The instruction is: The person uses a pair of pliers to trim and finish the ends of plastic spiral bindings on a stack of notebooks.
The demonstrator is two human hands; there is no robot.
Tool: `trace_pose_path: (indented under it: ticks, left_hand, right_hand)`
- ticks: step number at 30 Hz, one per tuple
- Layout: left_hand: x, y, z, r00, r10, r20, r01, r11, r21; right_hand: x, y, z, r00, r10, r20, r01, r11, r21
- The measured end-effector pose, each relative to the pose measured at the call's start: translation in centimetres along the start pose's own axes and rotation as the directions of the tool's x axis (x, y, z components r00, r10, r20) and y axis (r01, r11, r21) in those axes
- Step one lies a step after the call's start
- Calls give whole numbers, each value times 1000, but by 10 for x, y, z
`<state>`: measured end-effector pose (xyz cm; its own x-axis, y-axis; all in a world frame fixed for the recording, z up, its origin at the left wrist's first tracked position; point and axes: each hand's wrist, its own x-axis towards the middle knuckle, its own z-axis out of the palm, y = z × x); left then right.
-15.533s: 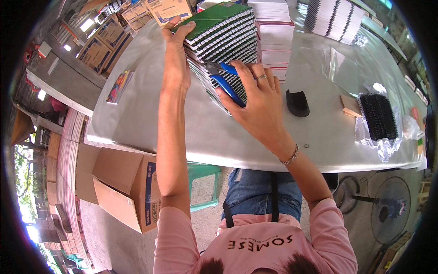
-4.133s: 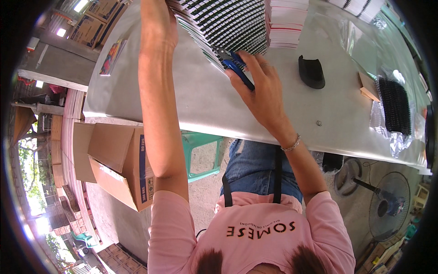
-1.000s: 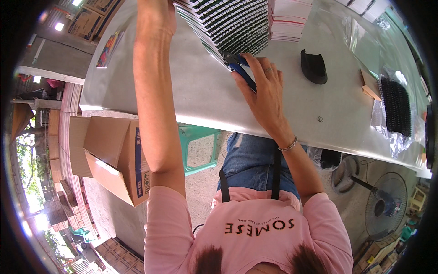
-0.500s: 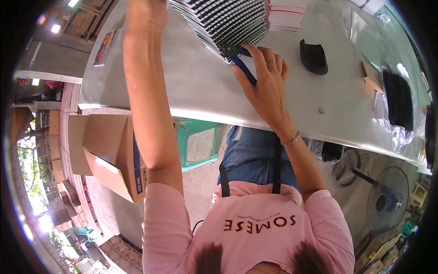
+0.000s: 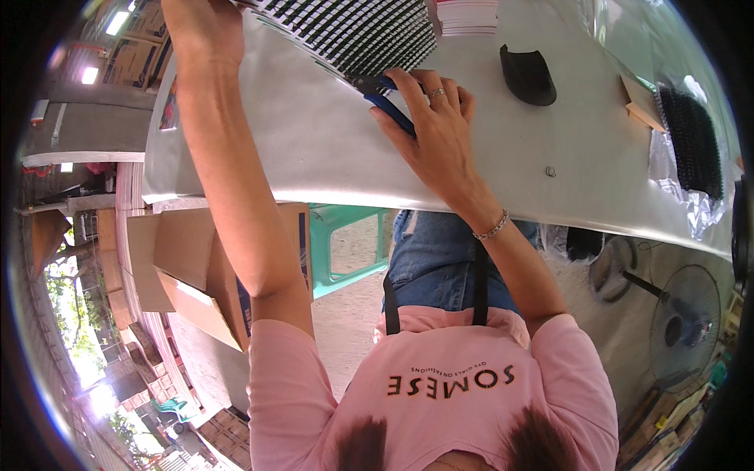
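At the top of the view lies a stack of wire- or coil-bound booklets [image 5: 345, 35], their dark and white bindings showing in rows. My right hand [image 5: 440, 129] is closed around blue-handled pliers [image 5: 390, 112]. Their dark jaws are at the near corner of the stack, at the end of a binding; whether they are closed there is too small to tell. My left hand [image 5: 206, 35] reaches to the far left end of the stack at the upper edge. Its fingers are mostly cut off by the frame.
Right of the stack are a red-and-white paper pile [image 5: 467, 17], a black curved piece [image 5: 528, 75] and a small wire coil [image 5: 550, 171]. Farther right lies a bundle of black coils [image 5: 691, 141] on plastic. An open carton [image 5: 192, 267] and green stool [image 5: 345, 243] stand below the table [image 5: 314, 169].
The view has shifted, so the stack and table items sit farther left and slightly higher. More of my left hand shows at the upper edge. The pliers stay at the stack's corner.
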<state>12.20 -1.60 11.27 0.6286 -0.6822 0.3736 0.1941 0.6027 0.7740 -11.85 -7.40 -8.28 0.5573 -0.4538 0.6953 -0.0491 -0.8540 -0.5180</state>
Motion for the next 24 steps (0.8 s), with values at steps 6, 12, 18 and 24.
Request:
trace_pose_path:
  ticks: [6, 12, 18, 24]
  left_hand:
    - [-24, -30, 50, 966, 256, 29, -245, 879, 409]
    - [-15, -16, 43, 991, 125, -53, -107, 961, 256]
    - [8, -5, -3, 1000, 0, -23, -1, 998, -56]
    - [-24, -25, 50, 959, 279, -47, -226, 857, 462]
  right_hand:
    - [3, 6, -9, 978, 179, 112, -198, 961, 191]
    - [27, 16, -31, 805, 249, 539, -551, 651, 522]
    - [-2, 15, -13, 998, 56, 27, -56, 998, 18]
    - [0, 14, -7, 999, -14, -29, 14, 1000, -12]
